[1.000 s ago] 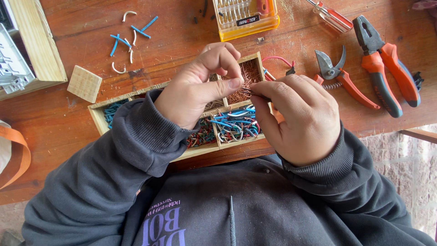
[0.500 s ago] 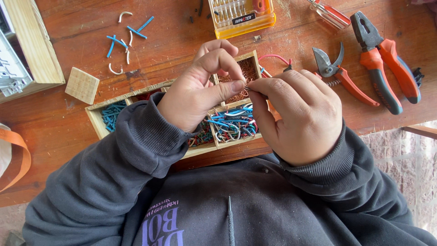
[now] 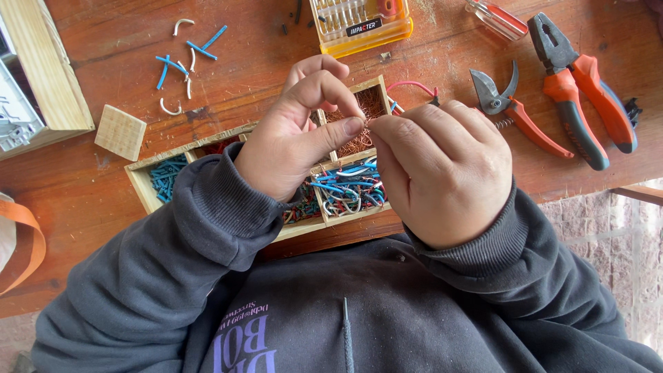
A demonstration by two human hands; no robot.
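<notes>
Above the wooden compartment box, both hands' grips pinch thin copper wire, pliers nearby.

Orange-handled pliers right of the pale wooden box; blue wire bits inside; charcoal sleeves.

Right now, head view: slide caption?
Both hands, left hand and right hand, pinch something small over a compartmented wooden box of wire scraps.
</notes>
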